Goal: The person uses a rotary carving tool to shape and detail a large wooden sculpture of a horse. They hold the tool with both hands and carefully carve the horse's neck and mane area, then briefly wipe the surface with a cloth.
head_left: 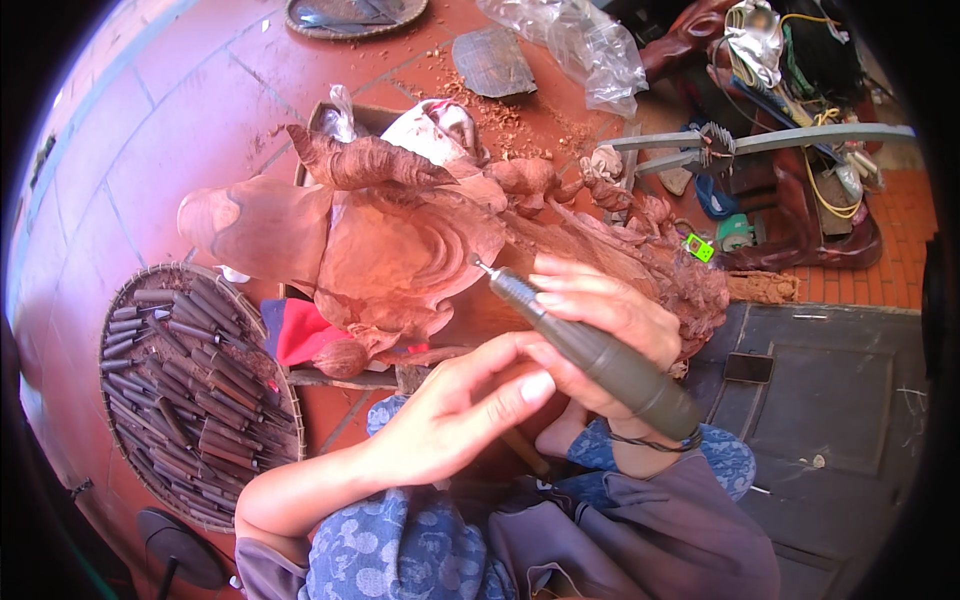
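Nearest me, the person's left hand [450,405] arches its thumb and index finger toward the right thumb; whether they pinch it, I cannot tell. The right hand's [637,325] fingers wrap a dark green rotary handpiece [600,360], whose bit [479,262] points at the reddish wood carving [400,250], contact unclear. A basket [299,425] of dark tools [200,400] lies left; clear plastic sheeting [575,45] lies beyond.

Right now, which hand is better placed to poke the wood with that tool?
Probably the right hand: it holds the dark green tool, whose tip points toward the carved wood. The left hand is beside it; whether it touches the tool is unclear.
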`<action>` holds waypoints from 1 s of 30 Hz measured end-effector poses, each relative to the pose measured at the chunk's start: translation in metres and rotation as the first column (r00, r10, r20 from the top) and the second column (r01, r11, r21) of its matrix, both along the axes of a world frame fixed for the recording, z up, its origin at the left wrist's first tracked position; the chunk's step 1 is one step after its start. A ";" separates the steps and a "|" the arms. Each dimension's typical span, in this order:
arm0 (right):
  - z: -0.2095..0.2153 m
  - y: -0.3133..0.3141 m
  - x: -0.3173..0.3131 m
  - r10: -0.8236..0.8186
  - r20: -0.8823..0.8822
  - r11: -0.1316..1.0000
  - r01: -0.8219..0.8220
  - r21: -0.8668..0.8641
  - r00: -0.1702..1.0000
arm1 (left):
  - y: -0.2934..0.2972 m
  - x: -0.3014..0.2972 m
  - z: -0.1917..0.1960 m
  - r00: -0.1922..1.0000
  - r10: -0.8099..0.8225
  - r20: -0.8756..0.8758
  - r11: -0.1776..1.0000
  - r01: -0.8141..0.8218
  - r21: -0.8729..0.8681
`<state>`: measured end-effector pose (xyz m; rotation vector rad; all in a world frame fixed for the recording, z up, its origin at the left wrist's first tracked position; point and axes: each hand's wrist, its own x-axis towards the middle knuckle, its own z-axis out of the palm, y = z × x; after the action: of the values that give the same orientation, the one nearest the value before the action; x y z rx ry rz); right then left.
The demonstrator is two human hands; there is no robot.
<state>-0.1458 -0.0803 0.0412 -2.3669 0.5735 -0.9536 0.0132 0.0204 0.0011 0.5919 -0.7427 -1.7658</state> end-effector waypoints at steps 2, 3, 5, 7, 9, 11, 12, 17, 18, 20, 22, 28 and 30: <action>0.000 0.002 0.003 -0.012 -0.097 0.999 0.007 -0.046 0.995 | -0.003 -0.001 -0.008 0.986 -0.072 -0.149 0.996 0.080 0.049; 0.001 0.001 0.005 -0.012 -0.139 0.998 0.002 -0.068 0.990 | -0.003 -0.004 -0.008 0.975 -0.052 -0.214 0.992 0.075 0.101; -0.003 0.000 0.012 -0.009 -0.132 0.999 0.004 -0.039 0.991 | -0.006 -0.003 -0.004 0.945 -0.043 -0.324 0.982 0.099 0.159; -0.009 0.002 0.012 -0.011 -0.096 1.000 0.014 0.026 0.995 | -0.005 -0.002 -0.002 0.935 -0.009 -0.354 0.971 0.093 0.220; -0.011 0.003 0.013 -0.007 -0.096 0.999 0.011 0.042 0.995 | -0.004 -0.001 -0.003 0.921 0.009 -0.388 0.967 0.091 0.240; -0.010 0.003 0.014 0.004 -0.130 1.000 -0.002 0.009 0.991 | -0.001 0.002 -0.005 0.904 0.010 -0.427 0.971 0.092 0.219; -0.009 0.003 0.015 0.011 -0.137 1.000 -0.010 0.010 0.991 | 0.000 0.003 -0.003 0.906 0.024 -0.423 0.966 0.088 0.243; -0.007 0.005 0.017 0.032 -0.152 0.999 -0.035 -0.014 0.988 | 0.005 0.009 -0.001 0.906 0.022 -0.423 0.962 0.096 0.256; -0.007 0.005 0.017 0.032 -0.158 0.999 -0.036 -0.020 0.987 | 0.004 0.009 -0.002 0.907 0.011 -0.420 0.962 0.104 0.251; -0.007 0.004 0.015 0.022 -0.146 1.000 -0.022 0.003 0.989 | 0.001 0.005 0.002 0.919 0.047 -0.392 0.953 0.077 0.293; -0.006 0.004 0.013 0.016 -0.142 1.000 -0.013 0.019 0.990 | -0.002 0.001 0.003 0.919 0.056 -0.390 0.951 0.070 0.302; -0.004 0.002 0.010 0.016 -0.146 0.998 -0.007 0.061 0.989 | -0.009 -0.002 -0.001 0.896 0.026 -0.443 0.966 0.091 0.241; -0.003 0.000 0.008 0.025 -0.165 0.998 -0.014 0.064 0.986 | -0.011 -0.001 -0.004 0.889 -0.008 -0.459 0.977 0.104 0.185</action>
<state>-0.1376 -0.0805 0.0385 -2.4051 0.6324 -0.7241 0.0125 0.0091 -0.0030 0.2673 -0.2525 -1.9518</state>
